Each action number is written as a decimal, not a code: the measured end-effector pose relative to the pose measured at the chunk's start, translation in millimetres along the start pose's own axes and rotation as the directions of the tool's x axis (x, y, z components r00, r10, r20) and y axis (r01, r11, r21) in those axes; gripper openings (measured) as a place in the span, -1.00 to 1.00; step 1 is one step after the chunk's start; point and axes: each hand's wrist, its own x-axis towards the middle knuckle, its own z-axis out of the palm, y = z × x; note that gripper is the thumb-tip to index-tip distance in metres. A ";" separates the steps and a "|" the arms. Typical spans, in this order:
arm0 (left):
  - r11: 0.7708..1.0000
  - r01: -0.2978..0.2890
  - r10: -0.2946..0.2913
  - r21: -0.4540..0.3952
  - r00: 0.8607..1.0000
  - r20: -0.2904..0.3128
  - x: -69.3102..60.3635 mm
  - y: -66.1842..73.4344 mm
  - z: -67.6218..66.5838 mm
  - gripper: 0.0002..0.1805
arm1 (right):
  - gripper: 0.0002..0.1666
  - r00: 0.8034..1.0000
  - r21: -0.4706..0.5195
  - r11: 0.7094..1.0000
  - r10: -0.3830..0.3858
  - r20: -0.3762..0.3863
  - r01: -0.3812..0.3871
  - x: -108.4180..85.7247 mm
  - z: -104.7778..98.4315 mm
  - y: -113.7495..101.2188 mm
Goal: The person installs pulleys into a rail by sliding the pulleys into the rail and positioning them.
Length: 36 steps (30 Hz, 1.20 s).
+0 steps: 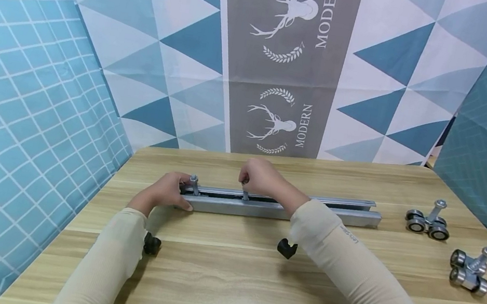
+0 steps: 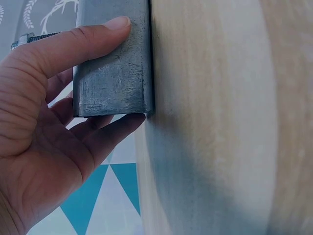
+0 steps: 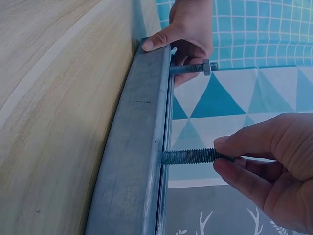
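A grey metal rail (image 1: 226,206) with a slot along its top lies across the table. My left hand (image 1: 168,189) holds its left end, the thumb (image 2: 98,41) pressed flat on the near face and the other fingers around the end and far side. Close to that hand, a bolt (image 3: 188,68) with a nut near its tip stands up from the slot. Farther right along the slot, my right hand (image 1: 263,176) pinches the upper end of a second threaded bolt (image 3: 190,156) between thumb and fingertips. Whatever carries the bolts inside the rail is hidden.
Two four-wheeled roller trolleys with upright bolts, one trolley (image 1: 428,225) behind the other trolley (image 1: 471,270), sit on the right of the wooden table (image 1: 214,284). One black piece (image 1: 287,248) lies in front of the rail, another black piece (image 1: 152,244) beside the left forearm.
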 end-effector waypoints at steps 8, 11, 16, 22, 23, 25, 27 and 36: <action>1.000 -0.012 0.012 0.004 1.000 -0.003 1.3 0.2 -0.1 -0.33 | -0.76 1.000 0.011 1.000 -0.010 -0.012 0.010 -3.7 -2.4 5.3; 1.000 -0.011 0.011 0.004 1.000 -0.003 2.0 0.4 0.3 -0.34 | -0.76 1.000 0.015 1.000 -0.005 -0.012 0.006 -4.7 -2.1 6.5; 1.000 -0.010 0.010 0.002 1.000 -0.005 2.7 0.7 0.7 -0.38 | -0.77 1.000 0.012 1.000 -0.007 -0.028 0.008 -7.4 -2.5 7.4; 1.000 -0.009 0.009 -0.008 1.000 -0.007 3.3 -0.9 1.5 -0.40 | -0.73 0.998 0.024 1.000 -0.017 -0.056 0.019 -13.4 -4.2 5.7; 1.000 -0.006 0.006 -0.008 1.000 -0.009 3.2 -1.2 1.6 -0.40 | -0.73 0.998 0.027 0.999 -0.020 -0.057 0.021 -14.4 -4.6 5.7; 1.000 -0.010 0.010 -0.005 1.000 -0.008 3.5 -1.8 1.5 -0.41 | -0.73 0.998 0.032 0.999 -0.018 -0.055 0.020 -16.1 -5.5 6.4; 1.000 -0.007 0.007 -0.001 1.000 -0.008 3.4 -1.7 1.4 -0.41 | -0.74 0.999 0.036 0.999 -0.012 -0.051 0.014 -18.0 -6.5 7.9; 1.000 -0.018 0.018 0.003 1.000 -0.014 0.9 -2.7 0.5 -0.42 | -0.74 0.999 0.156 0.988 0.022 -0.043 -0.015 -38.5 -17.0 14.8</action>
